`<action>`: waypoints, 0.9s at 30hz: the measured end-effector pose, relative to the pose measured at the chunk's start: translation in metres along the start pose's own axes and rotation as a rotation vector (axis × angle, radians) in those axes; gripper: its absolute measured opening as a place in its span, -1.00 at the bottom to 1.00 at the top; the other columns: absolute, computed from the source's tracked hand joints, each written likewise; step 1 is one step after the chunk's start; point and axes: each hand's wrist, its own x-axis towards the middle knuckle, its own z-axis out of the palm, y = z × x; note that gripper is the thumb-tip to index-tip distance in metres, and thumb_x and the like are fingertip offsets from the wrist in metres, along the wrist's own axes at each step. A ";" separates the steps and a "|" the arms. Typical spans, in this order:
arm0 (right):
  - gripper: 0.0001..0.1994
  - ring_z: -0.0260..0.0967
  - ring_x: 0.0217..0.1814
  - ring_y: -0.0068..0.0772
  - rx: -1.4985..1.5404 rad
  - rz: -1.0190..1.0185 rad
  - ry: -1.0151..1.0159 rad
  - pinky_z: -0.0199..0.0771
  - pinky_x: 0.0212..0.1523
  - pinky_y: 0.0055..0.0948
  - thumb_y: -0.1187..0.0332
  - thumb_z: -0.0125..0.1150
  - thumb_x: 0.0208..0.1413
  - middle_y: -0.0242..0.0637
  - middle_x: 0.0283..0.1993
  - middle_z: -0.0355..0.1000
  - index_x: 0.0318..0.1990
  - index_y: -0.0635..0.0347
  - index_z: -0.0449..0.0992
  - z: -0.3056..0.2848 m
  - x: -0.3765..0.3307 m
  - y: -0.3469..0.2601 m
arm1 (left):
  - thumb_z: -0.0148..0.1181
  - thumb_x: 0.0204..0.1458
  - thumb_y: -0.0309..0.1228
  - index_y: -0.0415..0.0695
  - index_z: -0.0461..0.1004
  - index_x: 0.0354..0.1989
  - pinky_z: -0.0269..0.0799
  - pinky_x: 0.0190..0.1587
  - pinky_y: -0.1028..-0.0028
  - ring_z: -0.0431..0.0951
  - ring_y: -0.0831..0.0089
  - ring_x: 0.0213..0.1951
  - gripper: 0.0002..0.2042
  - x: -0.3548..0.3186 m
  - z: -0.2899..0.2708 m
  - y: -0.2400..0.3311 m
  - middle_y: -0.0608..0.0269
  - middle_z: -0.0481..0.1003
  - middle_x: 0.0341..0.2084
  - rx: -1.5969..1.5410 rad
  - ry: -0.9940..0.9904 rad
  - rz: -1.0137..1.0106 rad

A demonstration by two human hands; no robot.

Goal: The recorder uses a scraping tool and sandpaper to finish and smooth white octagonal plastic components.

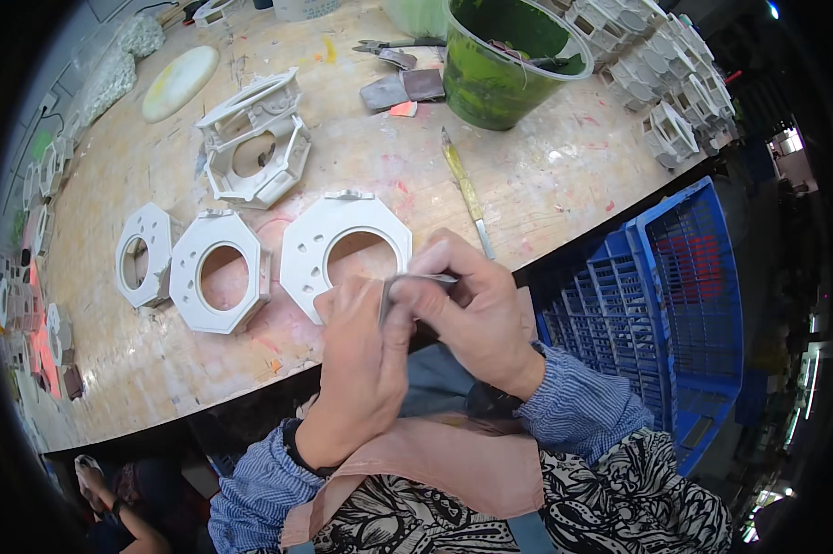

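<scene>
Both hands working together at the near edge of the bench (158, 369), just in front of the nearest octagonal plate (342, 254). Left hand (361, 369) and right hand (476, 319) both closed, pinching between thumbs and fingers a small thin grey piece (416, 280); looks like a flat strip or blade, too small to say more. The piece held in the air, above the bench edge, just right of and below that plate.

To do it well, probably: keep the grip firm but light, thumbs close to each other so the thin piece does not bend or slip; keep the elbows near the body; hold the work over the bench, not over the gap, so a dropped piece does not fall toward the blue crate (675, 305) to the right of the plate.

Counted:
- Flat white octagonal plates with a round hole: three in a row, the nearest plate rightmost.
- Assembled white octagonal frame (255, 138): one, behind the plate.
- Green bucket (499, 65): one, far behind and to the right.
- Long thin tool (465, 189): one, just right of the plate.
- Pale oval disc (181, 83): one, far behind and left.
- Small white frames (670, 65) stacked far right of the bucket: many, not countable.
</scene>
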 end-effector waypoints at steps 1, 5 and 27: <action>-0.77 0.28 -0.31 -0.68 0.051 0.011 0.135 0.32 -0.32 -0.64 0.22 0.13 0.28 -0.41 -0.26 0.33 -0.23 0.22 0.44 0.002 0.001 0.003 | 0.16 0.09 -0.40 -0.29 0.36 -0.04 0.11 -0.04 0.09 0.31 0.03 -0.16 -0.69 0.001 0.001 0.002 -0.04 0.34 -0.27 0.228 0.016 0.051; -0.80 0.18 -0.39 -0.75 0.013 0.114 0.385 0.23 -0.37 -0.69 0.30 0.12 0.29 -0.49 -0.45 0.29 -0.33 0.24 0.41 -0.020 0.018 0.006 | 0.33 -0.09 -0.36 -0.21 0.35 0.00 0.10 0.01 0.08 0.28 -0.02 -0.02 -0.54 -0.004 0.000 -0.009 -0.01 0.30 -0.10 0.547 0.151 0.273; -0.71 0.38 -0.60 0.01 -0.942 -0.173 0.405 0.31 -0.58 -0.17 0.23 0.21 0.16 -0.08 -0.61 0.38 -0.54 0.17 0.42 -0.028 0.054 0.023 | 0.25 -0.06 -0.38 -0.10 0.44 -0.15 0.03 0.09 0.17 0.33 0.27 -0.01 -0.73 -0.015 0.014 -0.055 0.25 0.36 -0.30 0.793 0.181 0.262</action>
